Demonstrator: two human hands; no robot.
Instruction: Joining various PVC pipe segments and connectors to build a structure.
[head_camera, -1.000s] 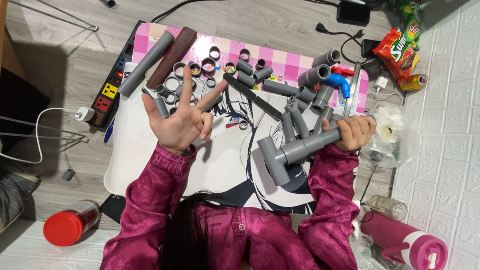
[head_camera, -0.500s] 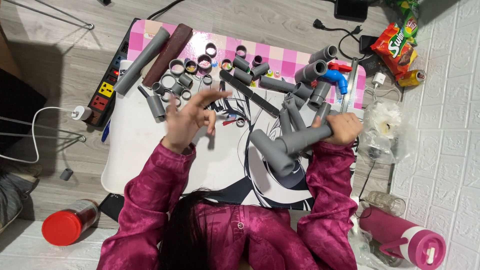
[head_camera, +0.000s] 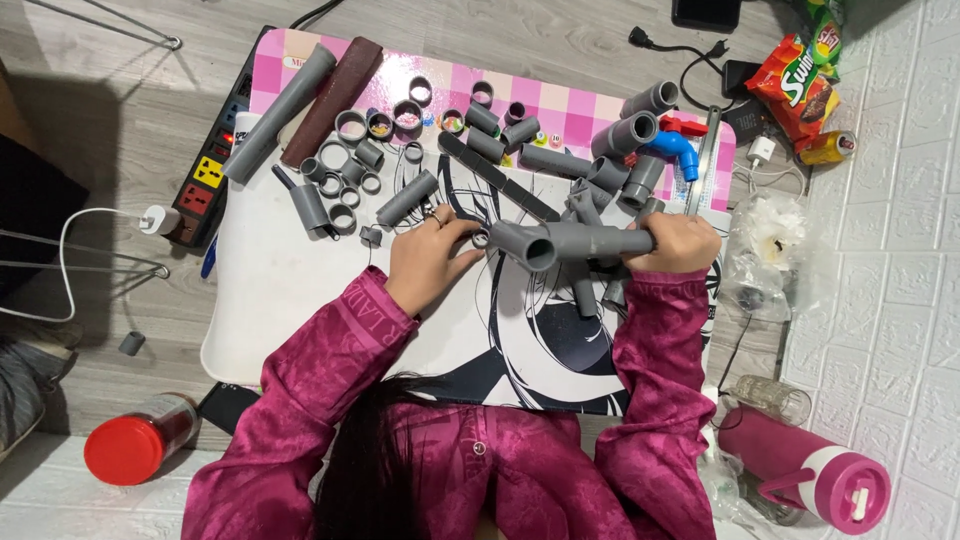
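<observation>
- Holding a grey pipe assembly (head_camera: 575, 241) in my right hand (head_camera: 683, 243), fingers wrapped tight round the pipe's right end; the piece lies roughly level above the table (head_camera: 265, 300)
- Elbow fitting (head_camera: 523, 245) sits on the pipe's left end, open mouth turned toward the camera
- Left hand (head_camera: 428, 262) rests palm down on the table just left of the elbow, fingertips curled at a small ring (head_camera: 481, 238) beside the fitting; cannot tell whether the ring is pinched or only touched
- Ring worn on one left finger, near the knuckle
- Loose grey pipe pieces (head_camera: 560, 160) and couplings (head_camera: 350, 127) lie scattered over the far half of the table, well beyond both hands
- Long grey pipe (head_camera: 279, 113) lies slanted at the far left corner, a brown bar (head_camera: 332, 88) just beside it
- Blue valve (head_camera: 672, 146) with red handle lies at the far right, near a metal ruler (head_camera: 704, 160)
- Power strip (head_camera: 212, 170) runs along the table's left edge, on the floor
- Red-lidded jar (head_camera: 135, 451) stands on the floor near left; pink bottle (head_camera: 803, 464) lies near right
- Snack bag (head_camera: 800, 85) lies at far right
</observation>
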